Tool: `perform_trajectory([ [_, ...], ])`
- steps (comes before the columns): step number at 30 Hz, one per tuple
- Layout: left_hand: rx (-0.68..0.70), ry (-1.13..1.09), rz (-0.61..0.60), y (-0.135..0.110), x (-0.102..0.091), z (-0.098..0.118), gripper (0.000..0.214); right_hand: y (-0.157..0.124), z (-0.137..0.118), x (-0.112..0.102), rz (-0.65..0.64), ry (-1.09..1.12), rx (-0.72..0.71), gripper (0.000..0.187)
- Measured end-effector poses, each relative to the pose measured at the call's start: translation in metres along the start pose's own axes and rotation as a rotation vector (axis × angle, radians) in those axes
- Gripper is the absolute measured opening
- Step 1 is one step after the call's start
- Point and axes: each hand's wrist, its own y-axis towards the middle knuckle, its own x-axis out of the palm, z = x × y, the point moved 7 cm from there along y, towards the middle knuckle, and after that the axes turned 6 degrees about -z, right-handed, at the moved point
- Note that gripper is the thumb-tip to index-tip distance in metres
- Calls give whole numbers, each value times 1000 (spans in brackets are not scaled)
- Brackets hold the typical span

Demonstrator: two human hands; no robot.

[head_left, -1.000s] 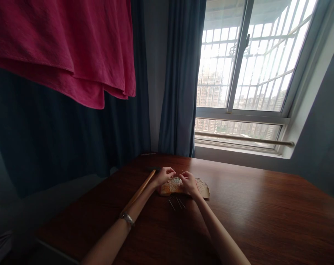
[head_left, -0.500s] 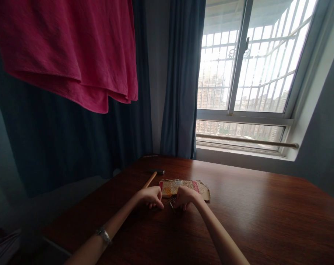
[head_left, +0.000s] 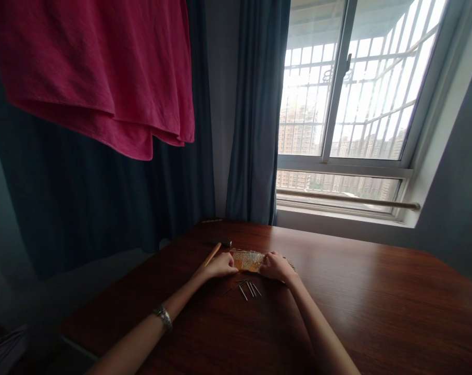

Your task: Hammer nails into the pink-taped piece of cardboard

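Note:
My left hand [head_left: 220,266] and my right hand [head_left: 277,266] rest on the two ends of a small patterned, orange-and-pink flat piece [head_left: 249,260] lying on the dark wooden table [head_left: 356,312]. Both hands have curled fingers pressing or gripping its edges; its right end is hidden under my right hand. Several thin metal nails [head_left: 247,288] lie loose on the table just in front of the piece, between my forearms. A hammer [head_left: 216,249] with a wooden handle and dark head lies behind my left hand. A watch sits on my left wrist.
A red cloth [head_left: 95,67] hangs overhead at the left. Dark blue curtains [head_left: 255,114] hang behind the table, with a barred window [head_left: 353,99] at the right. The table's left edge runs diagonally near my left forearm.
Half a second ago both hands were nearer to me, at the nails; they have moved forward onto the ends of the patterned piece. The nails now lie uncovered.

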Motion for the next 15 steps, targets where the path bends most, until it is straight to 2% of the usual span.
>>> perform_trajectory([
  [3, -25, 38, 61, 4, -5, -3, 25, 5, 7, 5, -17, -12, 38, 40],
  [7, 7, 13, 31, 16, -7, -2, 21, 12, 13, 8, -26, -6, 57, 54],
  [12, 214, -51, 95, 47, -22, 24, 31, 14, 16, 10, -26, 23, 32, 63],
  [15, 304, -48, 53, 72, -20, 42, 44, 14, 15, 12, -26, 26, 24, 68],
])
